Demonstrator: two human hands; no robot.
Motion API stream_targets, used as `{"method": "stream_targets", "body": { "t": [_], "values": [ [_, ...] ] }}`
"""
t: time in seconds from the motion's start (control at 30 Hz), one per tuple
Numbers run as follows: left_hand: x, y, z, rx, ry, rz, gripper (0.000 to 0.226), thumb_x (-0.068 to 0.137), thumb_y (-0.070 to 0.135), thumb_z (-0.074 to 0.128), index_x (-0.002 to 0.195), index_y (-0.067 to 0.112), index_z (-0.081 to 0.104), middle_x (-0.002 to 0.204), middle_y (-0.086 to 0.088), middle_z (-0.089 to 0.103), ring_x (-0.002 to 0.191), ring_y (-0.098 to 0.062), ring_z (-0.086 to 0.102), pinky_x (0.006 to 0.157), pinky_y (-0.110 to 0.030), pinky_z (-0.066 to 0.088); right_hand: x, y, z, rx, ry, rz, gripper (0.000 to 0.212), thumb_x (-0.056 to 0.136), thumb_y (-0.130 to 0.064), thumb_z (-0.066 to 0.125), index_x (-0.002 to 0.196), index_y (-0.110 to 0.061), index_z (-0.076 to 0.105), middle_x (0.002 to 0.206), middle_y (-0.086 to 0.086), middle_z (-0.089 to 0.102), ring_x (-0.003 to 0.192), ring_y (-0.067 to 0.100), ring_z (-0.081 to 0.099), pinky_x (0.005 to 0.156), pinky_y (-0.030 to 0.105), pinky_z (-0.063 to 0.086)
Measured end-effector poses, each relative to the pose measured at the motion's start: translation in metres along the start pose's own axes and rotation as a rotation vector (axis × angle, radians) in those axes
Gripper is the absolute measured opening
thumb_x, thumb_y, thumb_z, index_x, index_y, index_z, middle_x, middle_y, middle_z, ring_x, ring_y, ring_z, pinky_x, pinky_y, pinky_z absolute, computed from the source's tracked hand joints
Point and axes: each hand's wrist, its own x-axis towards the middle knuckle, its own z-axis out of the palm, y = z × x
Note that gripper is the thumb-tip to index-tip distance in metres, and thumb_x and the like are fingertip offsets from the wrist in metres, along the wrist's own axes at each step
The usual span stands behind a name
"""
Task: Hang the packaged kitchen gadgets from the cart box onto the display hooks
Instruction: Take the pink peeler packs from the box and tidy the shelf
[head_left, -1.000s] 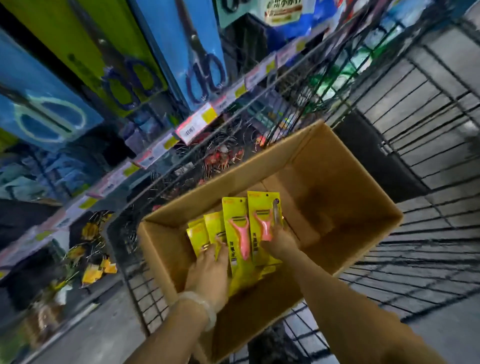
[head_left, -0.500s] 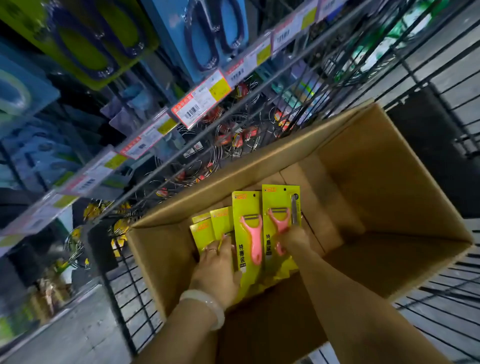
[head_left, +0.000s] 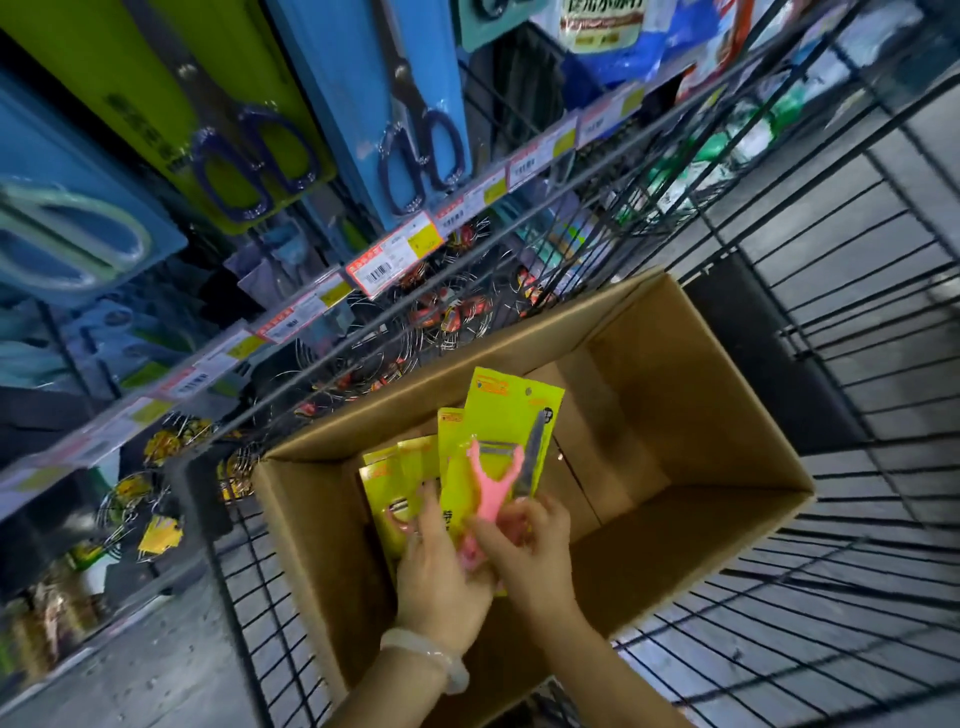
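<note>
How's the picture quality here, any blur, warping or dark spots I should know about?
Head view: wide-angle lens bends the cart wires and shelf rail toward the edges; the scissors packs at top left are smeared by motion blur; the lower left shelf area is dim; the yellow peeler pack and both hands, left and right, are reasonably sharp and evenly lit inside the cardboard box.

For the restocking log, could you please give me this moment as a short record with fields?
setting: store aisle, wire cart beside the display shelves
box: open cardboard box in the cart
contents: yellow peeler packs standing at the box's left end
front pack: pink peeler pack, raised above the others
right hand: right hand grips the front pack's lower part
left hand: left hand holds the packs from the left
hung yet: no
</note>
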Motion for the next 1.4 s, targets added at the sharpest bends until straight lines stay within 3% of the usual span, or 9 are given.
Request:
{"method": "stream_targets", "body": {
  "t": [0.2, 0.27, 0.43, 0.63, 0.87, 0.97, 1.17, 1.3, 1.4],
  "values": [
    [-0.012, -0.006, -0.046, -0.38, 0.333, 0.029, 0.084, 0.061, 0.016, 0.087, 0.131, 0.02, 0.042, 0.115, 0.0, 0.06, 0.104, -0.017, 0.061, 0.089, -0.045, 0.052, 0.006, -0.041, -0.008, 0.293, -0.097, -0.151, 0.009, 0.089, -0.018, 0.063, 0.091, -0.011, 0.057, 0.087, -0.001, 0.062, 0.074, -0.006, 0.059, 0.068, 0.01, 0.046],
    [-0.011, -0.007, -0.06, -0.426, 0.387, 0.094, 0.07, 0.063, 0.009, 0.085, 0.118, 0.03, 0.048, 0.108, 0.003, 0.06, 0.096, -0.003, 0.061, 0.086, -0.029, 0.054, 0.04, -0.03, -0.002, 0.158, -0.117, -0.082, 0.009, 0.09, -0.015, 0.061, 0.096, -0.01, 0.056, 0.086, -0.003, 0.061, 0.074, -0.001, 0.06, 0.067, 0.014, 0.045],
    [0.002, -0.011, -0.075, -0.419, 0.438, 0.185, 0.066, 0.067, -0.01, 0.077, 0.105, 0.034, 0.046, 0.105, -0.009, 0.06, 0.085, 0.013, 0.059, 0.071, -0.002, 0.044, 0.108, 0.034, 0.018, -0.459, -0.252, 0.106, 0.045, 0.084, -0.029, 0.069, 0.119, -0.005, 0.055, 0.095, 0.002, 0.058, 0.086, 0.015, 0.054, 0.071, 0.027, 0.041],
    [0.019, -0.026, -0.072, -0.412, 0.443, 0.183, 0.07, 0.063, 0.003, 0.085, 0.106, 0.041, 0.045, 0.113, -0.01, 0.058, 0.091, -0.001, 0.06, 0.072, -0.006, 0.047, 0.117, 0.055, 0.049, -0.314, -0.232, 0.278, 0.08, 0.078, -0.025, 0.076, 0.142, -0.018, 0.029, 0.133, 0.005, 0.049, 0.106, 0.026, 0.057, 0.081, 0.021, 0.05],
    [0.027, -0.03, -0.071, -0.438, 0.434, 0.192, 0.07, 0.063, -0.002, 0.082, 0.104, 0.042, 0.046, 0.117, -0.01, 0.056, 0.096, -0.004, 0.061, 0.074, -0.008, 0.049, 0.123, 0.056, 0.056, -0.459, -0.185, 0.31, 0.039, 0.082, -0.025, 0.07, 0.115, -0.006, 0.061, 0.109, 0.012, 0.067, 0.085, 0.021, 0.06, 0.066, 0.022, 0.038],
    [0.025, -0.027, -0.073, -0.437, 0.417, 0.179, 0.069, 0.055, 0.03, 0.084, 0.102, 0.06, 0.044, 0.125, -0.008, 0.053, 0.11, -0.016, 0.058, 0.087, -0.028, 0.053, 0.118, 0.058, 0.051, -0.373, -0.157, 0.287, 0.04, 0.079, -0.025, 0.074, 0.113, -0.009, 0.06, 0.102, 0.009, 0.066, 0.088, 0.023, 0.062, 0.071, 0.027, 0.045],
    [0.022, -0.026, -0.078, -0.385, 0.465, 0.153, 0.061, 0.054, 0.047, 0.077, 0.101, 0.064, 0.043, 0.122, -0.005, 0.052, 0.116, -0.023, 0.052, 0.097, -0.046, 0.046, 0.086, 0.042, 0.023, -0.013, -0.17, 0.364, 0.028, 0.076, -0.012, 0.076, 0.076, -0.01, 0.048, 0.05, -0.002, 0.058, 0.03, 0.003, 0.048, 0.032, 0.013, 0.034],
    [0.008, -0.02, -0.08, -0.496, 0.434, 0.197, 0.07, 0.063, 0.014, 0.084, 0.104, 0.054, 0.046, 0.111, 0.001, 0.059, 0.102, -0.001, 0.058, 0.082, -0.017, 0.047, 0.053, 0.016, 0.001, 0.113, -0.156, 0.308, 0.052, 0.072, -0.015, 0.079, 0.112, -0.012, 0.046, 0.102, 0.01, 0.062, 0.078, 0.02, 0.067, 0.062, 0.028, 0.054],
    [-0.01, -0.015, -0.09, -0.487, 0.454, 0.211, 0.066, 0.059, 0.035, 0.08, 0.106, 0.062, 0.043, 0.12, -0.004, 0.055, 0.113, -0.017, 0.053, 0.094, -0.033, 0.046, 0.021, -0.006, -0.012, 0.089, -0.171, 0.207, 0.084, 0.07, -0.023, 0.081, 0.138, -0.018, 0.031, 0.121, 0.004, 0.051, 0.105, 0.028, 0.06, 0.092, 0.041, 0.05]
  ]
}}
